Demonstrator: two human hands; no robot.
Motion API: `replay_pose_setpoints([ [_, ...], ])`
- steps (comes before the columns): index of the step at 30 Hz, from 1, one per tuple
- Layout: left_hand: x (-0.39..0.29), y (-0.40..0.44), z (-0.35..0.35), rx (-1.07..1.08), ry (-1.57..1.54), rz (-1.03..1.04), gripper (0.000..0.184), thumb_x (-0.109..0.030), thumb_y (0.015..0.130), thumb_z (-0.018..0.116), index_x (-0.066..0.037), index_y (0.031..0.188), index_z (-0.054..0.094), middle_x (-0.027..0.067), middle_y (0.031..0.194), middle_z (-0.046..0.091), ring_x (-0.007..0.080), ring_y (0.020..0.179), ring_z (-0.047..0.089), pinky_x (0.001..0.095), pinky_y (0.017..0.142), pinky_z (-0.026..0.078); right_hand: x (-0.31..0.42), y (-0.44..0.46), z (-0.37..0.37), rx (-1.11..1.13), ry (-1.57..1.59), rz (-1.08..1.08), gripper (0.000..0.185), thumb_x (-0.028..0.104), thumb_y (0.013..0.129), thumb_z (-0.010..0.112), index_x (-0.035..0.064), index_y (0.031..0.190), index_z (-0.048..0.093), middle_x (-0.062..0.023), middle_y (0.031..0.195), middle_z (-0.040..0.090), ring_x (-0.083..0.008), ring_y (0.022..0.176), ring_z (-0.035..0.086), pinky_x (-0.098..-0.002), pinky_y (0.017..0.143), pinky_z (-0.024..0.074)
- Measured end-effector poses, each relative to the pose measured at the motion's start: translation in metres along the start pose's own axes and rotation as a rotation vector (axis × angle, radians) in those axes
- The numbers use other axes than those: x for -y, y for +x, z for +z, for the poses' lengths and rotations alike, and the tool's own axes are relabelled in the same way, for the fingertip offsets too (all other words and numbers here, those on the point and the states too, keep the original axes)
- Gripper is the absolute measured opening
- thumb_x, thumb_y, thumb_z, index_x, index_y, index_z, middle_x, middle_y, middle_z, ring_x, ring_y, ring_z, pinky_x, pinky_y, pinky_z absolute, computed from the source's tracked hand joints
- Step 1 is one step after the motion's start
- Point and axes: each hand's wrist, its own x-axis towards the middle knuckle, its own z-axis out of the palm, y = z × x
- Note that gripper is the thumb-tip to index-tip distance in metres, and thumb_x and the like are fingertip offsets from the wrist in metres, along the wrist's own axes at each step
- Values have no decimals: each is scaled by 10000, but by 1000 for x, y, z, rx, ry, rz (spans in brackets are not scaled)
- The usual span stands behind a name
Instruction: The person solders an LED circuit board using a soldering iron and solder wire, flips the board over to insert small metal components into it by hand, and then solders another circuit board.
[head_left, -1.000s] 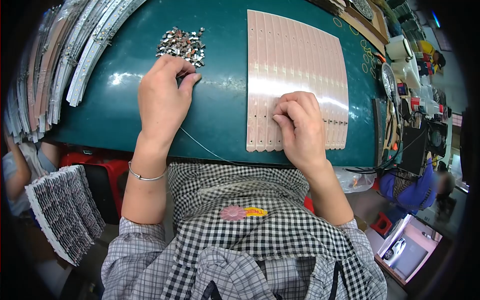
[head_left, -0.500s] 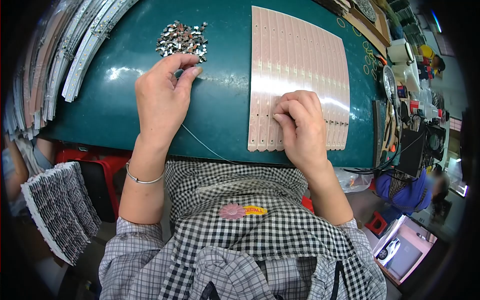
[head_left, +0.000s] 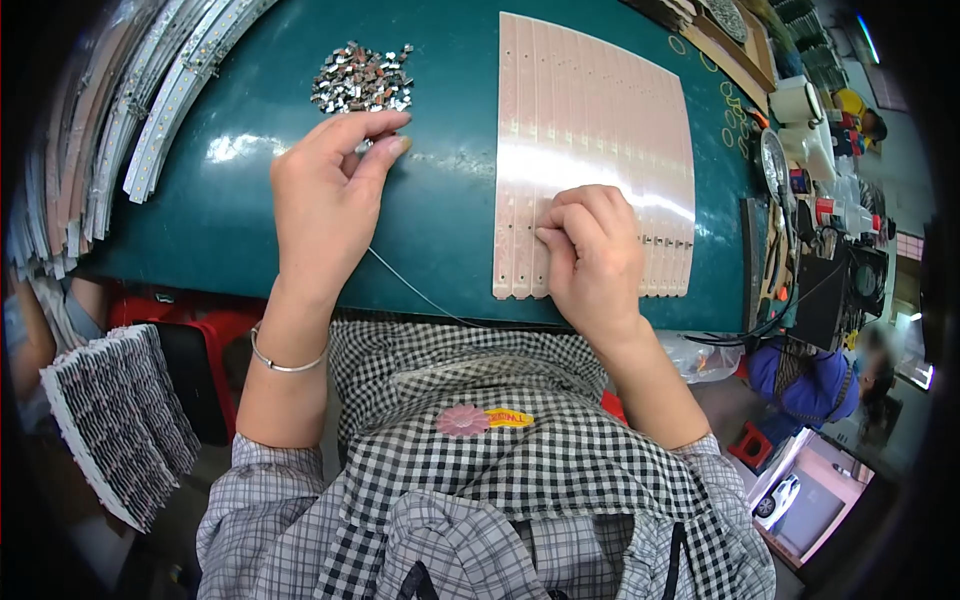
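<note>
Your left hand (head_left: pixel 328 195), near the metal bits (head_left: pixel 362 78), gapes wider than a second ago. Your right hand (head_left: pixel 595 255) pinches over the strips (head_left: pixel 590 110), contents hidden.

We count the wearer's left hand (head_left: pixel 328 200) and right hand (head_left: pixel 595 258), two; one pale panel (head_left: pixel 570 100); one heap of small pieces (head_left: pixel 362 78); one bracelet (head_left: pixel 290 367).

Flat pale-pink striped panel (head_left: pixel 590 110) right of loosely heaped small silvery parts (head_left: pixel 362 78)
</note>
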Motion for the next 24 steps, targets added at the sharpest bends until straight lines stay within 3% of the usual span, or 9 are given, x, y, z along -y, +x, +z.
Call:
replay_pose_setpoints([
  [4, -8, -15, -6, 118, -275, -111, 145, -3, 841, 689, -11, 985, 703, 47, 841, 697, 36, 584, 512, 211, 499, 403, -4, 3, -13, 28, 124, 28, 180, -33, 672, 708, 46, 807, 619, -71, 871, 616, -276, 867, 572, -377, 770, 460],
  [6, -23, -21, -10, 278, -612, -257, 130, -4, 903, 622, 24, 1029, 632, 120, 913, 702, -7, 595, 486, 143, 468, 328, -1, 8, -26, -41, 193, 109, 180, -34, 682, 712, 44, 823, 632, -73, 875, 623, -270, 858, 581, -370, 759, 470],
  [7, -26, -23, -11, 332, -672, -349, 98, -19, 912, 617, -6, 1008, 604, 139, 911, 700, -14, 541, 431, 136, 431, 279, 1, 10, -31, -100, 263, 188, 182, -36, 691, 717, 41, 839, 644, -75, 879, 630, -264, 848, 591, -363, 748, 479],
  [8, -28, -26, -10, 338, -668, -342, 98, -19, 912, 617, -6, 1008, 604, 139, 911, 700, -14, 541, 431, 136, 431, 279, 3, 10, -34, -110, 263, 190, 182, -36, 691, 717, 41, 839, 644, -75, 879, 630, -264, 848, 591, -363, 748, 479],
  [10, -31, -32, -6, 522, -1116, -542, 87, -28, 912, 623, -12, 992, 593, 146, 913, 691, -11, 484, 359, 144, 403, 259, 9, 11, -38, -111, 309, 44, 174, -36, 700, 720, 32, 847, 656, -82, 880, 639, -254, 815, 602, -349, 713, 487],
  [11, -32, -37, 0, 539, -1139, -589, 87, -34, 913, 625, -14, 988, 584, 137, 915, 673, -8, 452, 298, 152, 387, 238, 17, 11, -37, -128, 335, 21, 185, -38, 681, 735, 30, 834, 657, -83, 851, 635, -250, 792, 600, -338, 701, 487],
  [17, -32, -52, 18, 718, -1374, -789, 75, -57, 938, 601, -12, 995, 583, 48, 878, 610, 4, 485, 349, 144, 422, 265, 34, 5, -30, -176, 404, -55, 230, -43, 631, 766, 31, 822, 662, -76, 800, 622, -240, 754, 590, -325, 639, 483],
  [24, -37, -57, 22, 650, -1334, -858, 64, -44, 941, 588, -16, 999, 583, 32, 836, 603, 3, 495, 362, 146, 430, 278, 37, 7, -29, -215, 306, -187, 210, -61, 631, 751, 6, 799, 645, -87, 791, 615, -243, 725, 590, -323, 619, 483],
])
